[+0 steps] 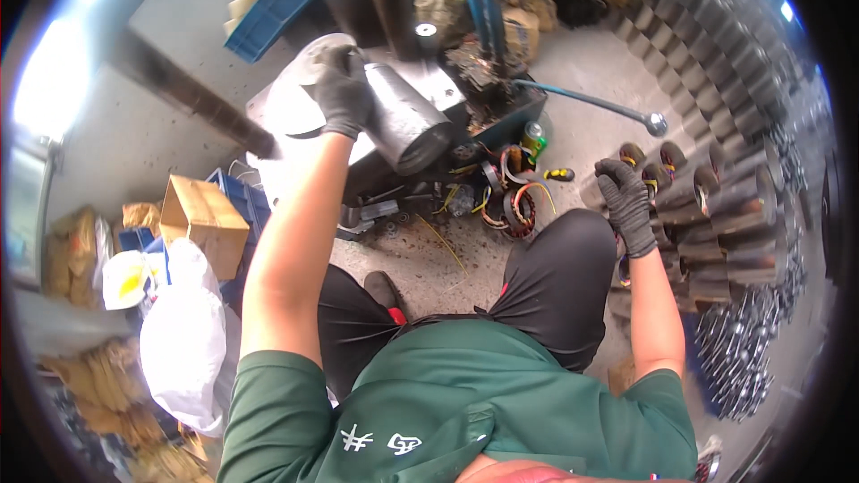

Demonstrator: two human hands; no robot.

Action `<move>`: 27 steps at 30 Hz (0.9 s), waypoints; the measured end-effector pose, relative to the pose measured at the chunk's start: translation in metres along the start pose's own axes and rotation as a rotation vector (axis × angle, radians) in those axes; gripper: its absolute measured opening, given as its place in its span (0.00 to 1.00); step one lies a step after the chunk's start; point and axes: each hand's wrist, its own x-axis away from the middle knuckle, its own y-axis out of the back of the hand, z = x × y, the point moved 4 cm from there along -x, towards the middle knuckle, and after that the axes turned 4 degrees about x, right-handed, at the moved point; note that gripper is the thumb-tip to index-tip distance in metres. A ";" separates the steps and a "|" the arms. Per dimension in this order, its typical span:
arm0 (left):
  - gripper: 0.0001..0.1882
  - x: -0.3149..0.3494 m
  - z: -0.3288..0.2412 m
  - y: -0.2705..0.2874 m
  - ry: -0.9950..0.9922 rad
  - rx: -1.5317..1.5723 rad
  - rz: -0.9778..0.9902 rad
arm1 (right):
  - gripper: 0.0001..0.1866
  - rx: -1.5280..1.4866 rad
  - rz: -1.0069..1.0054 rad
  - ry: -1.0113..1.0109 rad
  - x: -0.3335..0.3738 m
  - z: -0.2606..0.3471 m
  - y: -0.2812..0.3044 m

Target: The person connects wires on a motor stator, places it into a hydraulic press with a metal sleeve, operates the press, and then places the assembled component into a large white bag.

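Note:
My left hand (342,97), in a dark grey glove, is at the machine table with its fingers curled at the edge of a pale round metal piece (324,46). What the fingertips grip is hidden. Right beside it a smooth grey metal cylinder (407,116) lies tilted on the table. My right hand (629,206), gloved the same way, is beyond my right knee with fingers bent. It is next to several metal tubes with copper windings inside, one such tube (707,188) among them. Whatever is under its fingers cannot be made out.
A blue lever with a ball end (656,123) juts right from the machine. Wound copper rings (519,208), a green can (533,136) and a yellow-black handled tool (559,175) lie below. Stacked tubes (716,54) line the right; a cardboard box (204,219) and white bag (183,340) stand left.

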 end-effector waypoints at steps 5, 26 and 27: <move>0.13 0.059 0.013 0.045 -0.054 -0.085 0.054 | 0.24 -0.538 0.536 -0.120 -0.040 0.175 -0.088; 0.38 0.098 0.044 0.008 1.275 1.206 -0.015 | 0.15 0.003 0.381 0.291 -0.131 0.279 -0.264; 0.36 0.090 0.040 0.011 1.221 1.322 -0.070 | 0.13 0.143 0.311 0.590 -0.136 0.295 -0.260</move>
